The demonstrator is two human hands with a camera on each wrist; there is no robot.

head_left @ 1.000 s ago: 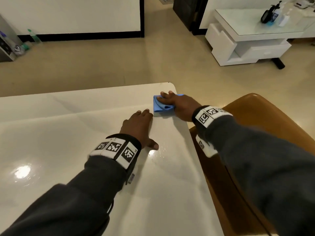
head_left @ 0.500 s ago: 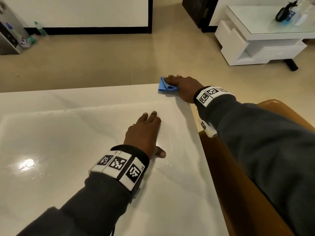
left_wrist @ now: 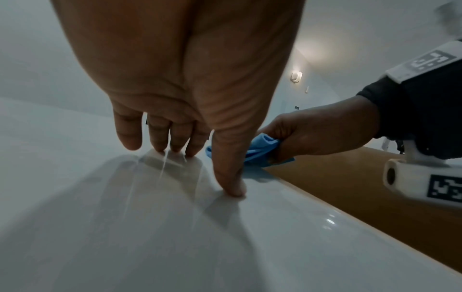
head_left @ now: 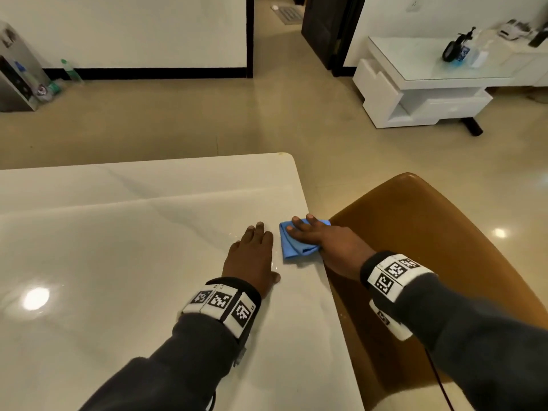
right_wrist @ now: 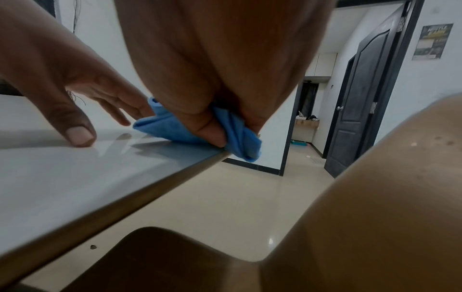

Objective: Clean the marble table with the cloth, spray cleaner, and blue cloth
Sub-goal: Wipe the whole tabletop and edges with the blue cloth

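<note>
The folded blue cloth (head_left: 286, 244) lies at the right edge of the glossy white marble table (head_left: 118, 247), partly hanging over that edge (right_wrist: 246, 150). My right hand (head_left: 320, 241) presses on the cloth with its fingers spread on top. The right wrist view shows the thumb pinching the cloth (right_wrist: 165, 126) against the palm. My left hand (head_left: 252, 256) rests flat on the table just left of the cloth, fingers straight and thumb tip down (left_wrist: 232, 187). It holds nothing. No spray bottle or second cloth is on the table.
A tan chair (head_left: 415, 232) stands tight against the table's right edge, under my right forearm. Beyond it sits a white low table (head_left: 415, 93) with bottles on it. Beige floor lies beyond the table's far rounded corner (head_left: 284, 157).
My right hand pushed the blue cloth out to the far right corner, then drew it back along the right edge toward me. The left hand stayed flat on the table.
</note>
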